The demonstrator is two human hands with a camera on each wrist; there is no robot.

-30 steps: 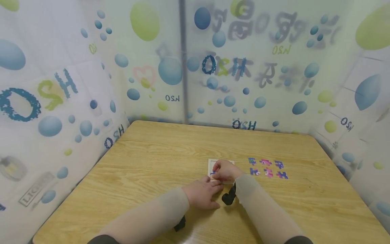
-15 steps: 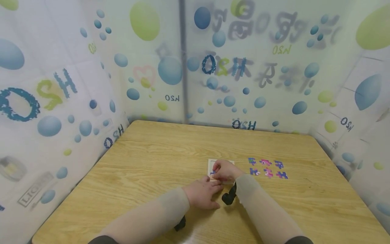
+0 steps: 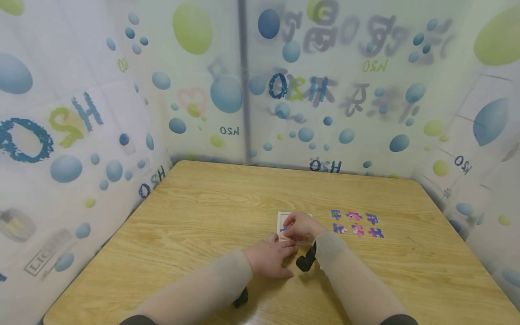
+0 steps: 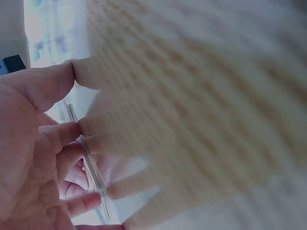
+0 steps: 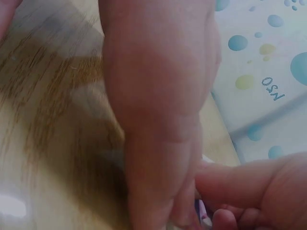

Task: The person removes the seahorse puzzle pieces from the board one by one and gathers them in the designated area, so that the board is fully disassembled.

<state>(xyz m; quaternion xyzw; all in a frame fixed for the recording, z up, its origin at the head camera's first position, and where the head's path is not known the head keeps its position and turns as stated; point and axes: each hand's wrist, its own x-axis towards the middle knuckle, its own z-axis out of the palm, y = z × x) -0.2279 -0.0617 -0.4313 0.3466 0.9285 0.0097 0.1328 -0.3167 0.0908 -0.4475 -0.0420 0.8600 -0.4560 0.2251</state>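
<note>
A small white puzzle frame (image 3: 279, 220) lies on the table, partly hidden under both hands. My right hand (image 3: 301, 226) is over it, thumb and fingers pinching a small blue-purple jigsaw piece (image 3: 283, 229) at the frame's left side. Much of that piece is covered by the fingers; in the right wrist view a purple and white bit of it (image 5: 203, 212) shows between the fingertips. My left hand (image 3: 271, 258) rests with extended, spread fingers at the frame's near edge. The left wrist view shows those fingers along the frame's thin side (image 4: 91, 160).
Right of the frame, several loose pink and purple jigsaw pieces (image 3: 358, 230) lie in two rows on the wooden table (image 3: 211, 203). Black wrist mounts (image 3: 305, 261) hang under the sleeves. Printed curtains (image 3: 203, 104) surround the table's back and sides.
The right hand shifts very slightly at the frame, still pinching the jigsaw piece. The left hand and the loose pieces stay in place.
</note>
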